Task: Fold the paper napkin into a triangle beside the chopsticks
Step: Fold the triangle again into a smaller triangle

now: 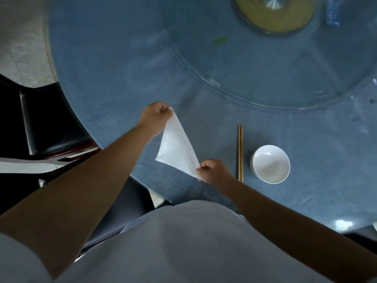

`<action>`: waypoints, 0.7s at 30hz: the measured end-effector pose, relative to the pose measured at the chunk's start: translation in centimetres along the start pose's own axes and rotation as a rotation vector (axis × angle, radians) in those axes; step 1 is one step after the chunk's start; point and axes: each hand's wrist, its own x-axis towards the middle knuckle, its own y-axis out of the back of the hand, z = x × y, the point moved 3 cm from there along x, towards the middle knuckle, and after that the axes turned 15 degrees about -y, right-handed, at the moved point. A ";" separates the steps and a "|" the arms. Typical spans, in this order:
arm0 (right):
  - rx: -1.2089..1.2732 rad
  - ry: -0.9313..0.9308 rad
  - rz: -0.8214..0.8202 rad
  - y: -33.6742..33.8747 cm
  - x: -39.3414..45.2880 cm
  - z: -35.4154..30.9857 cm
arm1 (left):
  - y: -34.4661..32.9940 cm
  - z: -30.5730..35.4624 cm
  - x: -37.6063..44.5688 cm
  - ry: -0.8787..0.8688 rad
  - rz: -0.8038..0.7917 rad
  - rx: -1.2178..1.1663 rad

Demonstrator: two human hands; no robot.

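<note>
The white paper napkin point(176, 147) has a triangular shape and is stretched between both hands just above the blue tablecloth. My left hand point(155, 117) pinches its far tip. My right hand point(215, 170) pinches its near right corner. The third corner points left and hangs free. A pair of wooden chopsticks point(240, 153) lies straight on the cloth, a short way right of the napkin and touching nothing.
A white bowl point(270, 163) stands just right of the chopsticks. A glass turntable point(255, 64) on a gold base point(273, 14) covers the table's far right. The round table point(106, 78) edge curves past a dark chair point(47, 123) at left.
</note>
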 end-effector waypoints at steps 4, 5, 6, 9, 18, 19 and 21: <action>0.035 -0.047 0.005 0.4 -0.2 0.6 | -2.5 -0.4 1.5 -0.052 -0.059 0.144; 0.041 -0.059 -0.005 0.4 -0.3 0.6 | -3.0 -0.4 1.7 -0.061 -0.075 0.163; 0.031 -0.070 -0.015 0.3 -0.4 0.6 | -3.4 -0.5 1.9 -0.055 -0.086 0.167; -0.061 -0.083 -0.018 0.0 -0.5 0.6 | -4.1 -1.0 1.6 -0.016 -0.085 0.135; 0.067 -0.042 -0.023 0.2 -0.3 0.8 | -3.2 -2.2 -8.9 -0.498 -0.411 0.600; 0.085 -0.022 -0.037 0.3 -0.2 0.8 | -3.3 -2.4 -10.0 -0.558 -0.463 0.652; 0.132 -0.008 -0.064 0.7 0.1 0.9 | -3.6 -2.9 -11.8 -0.671 -0.541 0.739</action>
